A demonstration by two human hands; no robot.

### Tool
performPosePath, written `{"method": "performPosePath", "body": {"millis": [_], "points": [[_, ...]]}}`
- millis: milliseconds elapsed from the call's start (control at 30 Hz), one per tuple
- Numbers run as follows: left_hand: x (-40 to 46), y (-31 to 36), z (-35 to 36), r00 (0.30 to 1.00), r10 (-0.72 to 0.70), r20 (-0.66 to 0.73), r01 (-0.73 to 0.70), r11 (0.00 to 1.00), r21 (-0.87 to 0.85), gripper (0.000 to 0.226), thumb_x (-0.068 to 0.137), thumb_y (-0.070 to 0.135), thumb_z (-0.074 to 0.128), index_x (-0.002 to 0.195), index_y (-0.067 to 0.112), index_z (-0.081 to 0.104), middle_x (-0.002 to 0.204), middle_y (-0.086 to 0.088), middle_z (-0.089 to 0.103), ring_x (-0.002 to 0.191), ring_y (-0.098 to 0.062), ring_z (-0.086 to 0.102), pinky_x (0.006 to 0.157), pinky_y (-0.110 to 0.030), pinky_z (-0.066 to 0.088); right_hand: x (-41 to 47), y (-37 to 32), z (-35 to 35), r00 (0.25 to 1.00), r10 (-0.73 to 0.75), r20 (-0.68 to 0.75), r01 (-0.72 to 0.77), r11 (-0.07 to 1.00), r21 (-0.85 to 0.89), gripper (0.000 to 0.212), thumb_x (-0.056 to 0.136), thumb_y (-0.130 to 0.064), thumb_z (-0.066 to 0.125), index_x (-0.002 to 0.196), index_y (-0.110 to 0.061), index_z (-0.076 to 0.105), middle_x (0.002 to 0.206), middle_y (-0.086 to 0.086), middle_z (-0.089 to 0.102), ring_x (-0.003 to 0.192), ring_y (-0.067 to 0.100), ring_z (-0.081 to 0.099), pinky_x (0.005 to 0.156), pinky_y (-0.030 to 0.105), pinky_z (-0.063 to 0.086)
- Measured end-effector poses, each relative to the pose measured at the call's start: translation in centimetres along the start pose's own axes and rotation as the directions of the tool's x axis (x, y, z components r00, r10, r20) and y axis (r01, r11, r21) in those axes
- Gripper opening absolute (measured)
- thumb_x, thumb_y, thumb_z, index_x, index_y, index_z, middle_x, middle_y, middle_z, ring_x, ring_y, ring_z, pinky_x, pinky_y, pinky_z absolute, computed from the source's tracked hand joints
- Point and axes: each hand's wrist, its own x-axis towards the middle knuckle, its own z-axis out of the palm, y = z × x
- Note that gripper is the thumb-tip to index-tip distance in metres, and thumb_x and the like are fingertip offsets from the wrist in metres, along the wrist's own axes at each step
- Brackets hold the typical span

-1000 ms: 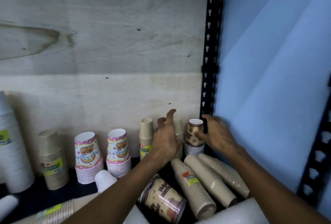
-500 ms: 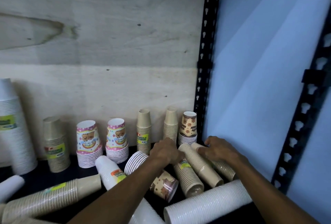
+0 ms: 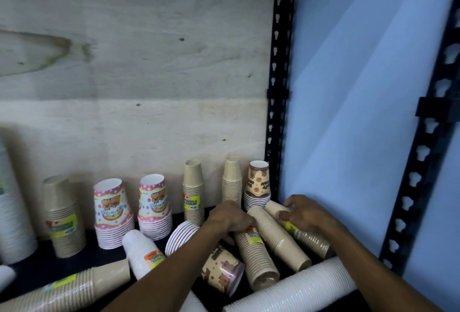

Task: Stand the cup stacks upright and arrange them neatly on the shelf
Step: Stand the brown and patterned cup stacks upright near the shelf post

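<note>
We see both hands reaching into the right back corner of the dark shelf (image 3: 29, 259), among cup stacks lying on their sides. The left hand (image 3: 230, 217) has its fingers curled over the closed end of a fallen brown stack with a yellow label (image 3: 256, 257), so its grip is grasping that stack. The right hand (image 3: 307, 213) rests on the next-but-one brown stack (image 3: 302, 233), the one nearest the blue side wall (image 3: 361, 112), fingers bent around its upper end in a grasp. Between these 2 lies a third brown stack (image 3: 276, 237), touching both.

Along the plywood back wall (image 3: 137, 62) other stacks stand upright, rims down: a brown labelled one (image 3: 66, 217), 2 pink patterned ones (image 3: 113, 212) (image 3: 154, 207), 2 slim brown ones (image 3: 193, 190) (image 3: 232, 179) and a brown patterned one (image 3: 257, 186) beside the black slotted post (image 3: 280, 87).

Nearer us lie a white stack with an orange label (image 3: 143, 252), a long brown stack (image 3: 69, 289), a patterned stack (image 3: 221, 269) under the left forearm, and a long white stack (image 3: 293, 289) across the front right. A tall white stack (image 3: 12, 217) stands at the far left edge.
</note>
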Motion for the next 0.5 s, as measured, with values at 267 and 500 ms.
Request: {"method": "performPosePath", "body": {"millis": [267,500], "points": [[-2.1,0.8,-2.3,0.994,0.112,-0.018,-0.113,0.973,-0.2,0.041,0.075,0.022,0.078,0.108,0.006,0.059,0.105,-0.011,0.069,0.089,-0.025,0.071,0.075,-0.044,0.061,-1.3,-1.3,-2.6,0.993,-0.062,-0.098,0.086,0.962,0.26,0.06,0.085,-0.032,0.073,0.139,-0.022,0.048,0.13,0.007,0.058,0.109,0.022,0.061,0.097,0.034,0.048],[-2.4,0.9,-4.7,0.92,0.332,-0.208,-0.37,0.912,-0.176,0.066,0.07,0.017,0.08,0.126,0.021,0.045,0.108,-0.002,0.063,0.092,-0.019,0.066,0.08,-0.038,0.06,-2.3,-2.5,-3.4,0.93,-0.277,-0.243,0.347,0.88,0.324,0.078,0.091,-0.016,0.063,0.151,-0.043,0.021,0.103,-0.004,0.059,0.088,0.015,0.064,0.08,0.024,0.051]]}}
